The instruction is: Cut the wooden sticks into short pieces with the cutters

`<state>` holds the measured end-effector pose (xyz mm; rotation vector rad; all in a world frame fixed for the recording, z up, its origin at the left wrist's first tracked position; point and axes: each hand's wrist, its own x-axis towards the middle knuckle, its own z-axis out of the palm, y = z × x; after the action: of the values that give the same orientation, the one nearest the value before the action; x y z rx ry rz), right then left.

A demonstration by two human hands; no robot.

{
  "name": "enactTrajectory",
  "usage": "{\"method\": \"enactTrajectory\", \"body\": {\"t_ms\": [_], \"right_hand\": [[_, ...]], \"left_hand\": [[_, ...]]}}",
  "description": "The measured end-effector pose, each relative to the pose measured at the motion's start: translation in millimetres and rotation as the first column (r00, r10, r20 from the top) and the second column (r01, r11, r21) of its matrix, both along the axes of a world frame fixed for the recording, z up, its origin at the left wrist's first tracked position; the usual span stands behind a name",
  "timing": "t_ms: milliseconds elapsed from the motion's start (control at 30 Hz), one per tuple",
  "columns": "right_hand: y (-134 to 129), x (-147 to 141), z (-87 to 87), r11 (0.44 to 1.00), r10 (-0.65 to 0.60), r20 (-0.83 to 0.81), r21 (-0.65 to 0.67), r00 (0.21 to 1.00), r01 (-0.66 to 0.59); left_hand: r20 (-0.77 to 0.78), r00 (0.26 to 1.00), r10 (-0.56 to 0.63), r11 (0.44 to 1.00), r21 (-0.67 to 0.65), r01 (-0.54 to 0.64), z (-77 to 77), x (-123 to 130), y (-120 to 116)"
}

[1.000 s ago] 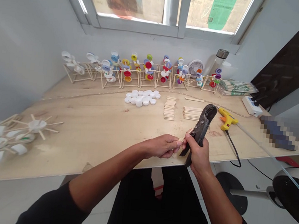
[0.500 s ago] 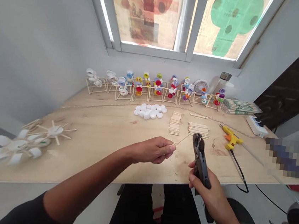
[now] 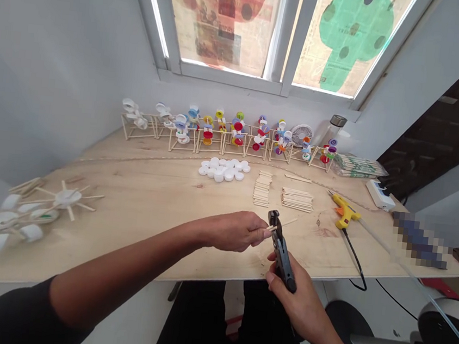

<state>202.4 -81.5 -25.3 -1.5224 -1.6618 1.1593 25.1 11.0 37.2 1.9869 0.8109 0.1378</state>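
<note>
Cutter point(image 3: 282, 257) fills the right grip point(image 3: 300, 297), left grip point(image 3: 241, 232) pinching slim wood point(image 3: 271, 228), stick piles point(image 3: 297, 199) and glue gun point(image 3: 346, 210) beyond.

Taking the cutter's point(image 3: 280, 254) head as the dial's centre, the left hand point(image 3: 242, 232), sticks point(image 3: 271, 228) in it, sits at 9 o'clock; the right hand point(image 3: 297, 294), around the handles, at 5. On the table point(image 3: 148, 202), stick piles lie at 11 point(image 3: 262, 191) and 1 point(image 3: 297, 199), caps point(image 3: 218, 175) between 10 and 11, the glue gun point(image 3: 345, 211) between 2 and 3. Framed wheels point(image 3: 207, 134) span 10 to 1 (a cord point(image 3: 161, 159) runs before them), with a fan point(image 3: 301, 136) behind at 12.
</note>
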Motion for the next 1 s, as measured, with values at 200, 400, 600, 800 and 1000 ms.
{"method": "enactTrajectory", "body": {"t_ms": [200,400,600,800,1000], "right_hand": [[1,-2,-1.2,1.0,0.013,0.018,-0.007,1.0,-0.013],[2,-4,-2.1,0.997,-0.02,0.133,0.074,0.991,0.01],[-1,-8,-2.9,0.991,-0.064,0.262,0.132,0.963,0.03],[-3,-10,-2.1,0.986,-0.091,0.327,0.161,0.941,0.039],[-3,-12,-3.7,0.98,-0.112,0.365,0.193,0.924,0.043]], "left_hand": [[-0.056,0.997,-0.053,0.998,0.028,0.055,1.5,0,4],[-0.118,0.99,-0.083,0.994,0.062,0.091,5.1,0,7],[-0.144,0.987,-0.073,0.987,0.133,0.093,6.8,-1,6],[-0.145,0.987,-0.069,0.982,0.163,0.093,6.6,-4,4],[-0.142,0.988,-0.063,0.983,0.16,0.085,8.2,-5,2]]}}
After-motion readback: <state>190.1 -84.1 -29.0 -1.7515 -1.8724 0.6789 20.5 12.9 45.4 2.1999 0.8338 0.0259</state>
